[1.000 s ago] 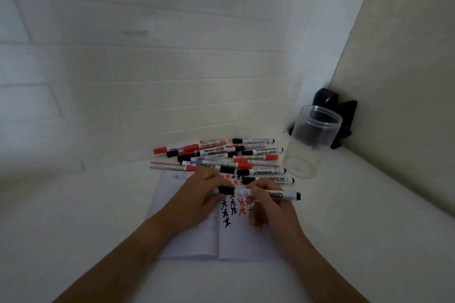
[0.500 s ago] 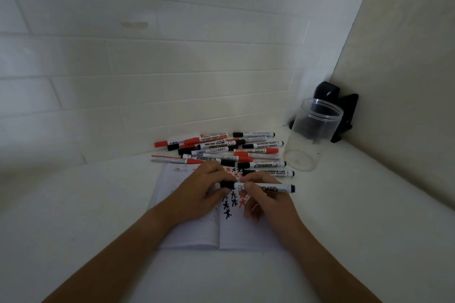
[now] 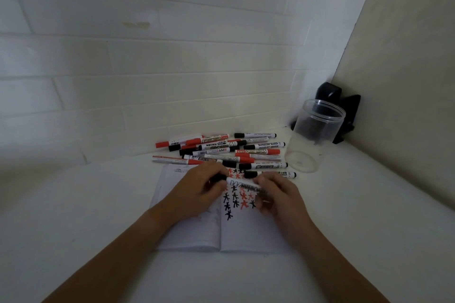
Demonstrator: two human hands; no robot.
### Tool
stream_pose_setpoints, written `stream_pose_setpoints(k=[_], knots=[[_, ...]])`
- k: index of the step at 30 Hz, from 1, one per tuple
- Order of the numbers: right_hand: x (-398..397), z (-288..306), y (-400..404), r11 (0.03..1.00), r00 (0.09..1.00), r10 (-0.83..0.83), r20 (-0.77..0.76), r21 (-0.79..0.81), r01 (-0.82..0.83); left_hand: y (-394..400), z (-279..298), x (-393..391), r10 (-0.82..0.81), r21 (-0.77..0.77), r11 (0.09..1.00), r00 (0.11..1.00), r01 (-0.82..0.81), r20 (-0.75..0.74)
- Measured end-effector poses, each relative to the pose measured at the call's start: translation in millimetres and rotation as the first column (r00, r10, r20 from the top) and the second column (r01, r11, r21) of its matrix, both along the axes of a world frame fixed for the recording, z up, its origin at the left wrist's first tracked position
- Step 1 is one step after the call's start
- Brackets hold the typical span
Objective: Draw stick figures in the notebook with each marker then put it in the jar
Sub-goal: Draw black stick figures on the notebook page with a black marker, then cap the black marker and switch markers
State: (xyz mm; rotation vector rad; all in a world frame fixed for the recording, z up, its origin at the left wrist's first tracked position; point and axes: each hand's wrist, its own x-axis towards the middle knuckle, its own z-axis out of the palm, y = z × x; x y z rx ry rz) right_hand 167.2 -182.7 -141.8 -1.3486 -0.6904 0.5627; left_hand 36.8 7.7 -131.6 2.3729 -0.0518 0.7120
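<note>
On white counter (image 3: 357,204) w/ tiled wall (image 3: 147,81) behind, notebook (image 3: 192,233) lies open.

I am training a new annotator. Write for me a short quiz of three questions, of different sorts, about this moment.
1. True or false: the clear jar already holds markers.
2. What does the left hand grip?
A. the notebook
B. the cap end of the whiteboard marker
C. the jar
3. Fill in: the stick figures in the notebook are black and ____.

Key: 1 false, the jar is empty. 2 B; the right hand holds the barrel. 3 red.
</note>
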Motion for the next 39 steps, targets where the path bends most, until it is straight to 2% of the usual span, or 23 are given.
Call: stream_pose_setpoints(k=[3,5,9,14,24,35,37,39], knots=[[-12.7,-5.7,4.4,0.992,0.966,0.052,0.252,-0.128,-0.020,-9.7,0.7,2.9,-0.088,-0.077,0.993,0.996,0.086,-0.014],[-21.0,-8.9,9.2,0.989,0.951,0.041,0.306,-0.145,0.004,-11.9,1.4,5.0,-0.124,-0.134,0.984,0.992,0.119,-0.031],[-22.5,-4.3,7.4,0.993,0.945,0.032,0.326,-0.121,0.008,-8.0,1.7,6.0,-0.109,-0.235,0.968,0.993,0.094,-0.050],[-21.6,0.0,6.6,0.993,0.919,0.064,0.389,-0.120,-0.018,-11.1,0.4,8.0,-0.124,-0.204,0.973,0.991,0.112,-0.046],[-20.9,-4.7,16.4,0.997,0.940,-0.008,0.341,-0.073,0.034,-18.3,-9.8,12.1,0.018,-0.123,0.992,1.000,-0.021,-0.025],[-22.3,-0.3,17.5,0.993,0.951,0.042,0.308,-0.122,-0.004,-17.4,-8.8,14.2,-0.020,-0.083,0.996,0.999,0.022,0.029],[-20.8,2.5,19.5,0.978,0.922,0.076,0.380,-0.207,0.005,-13.4,-10.4,15.0,-0.023,-0.074,0.997,1.000,0.024,0.018],[-18.8,5.2,20.7,0.946,0.830,0.144,0.539,-0.320,0.043,-9.2,-14.1,15.4,-0.040,-0.083,0.996,0.998,0.037,-0.037]])
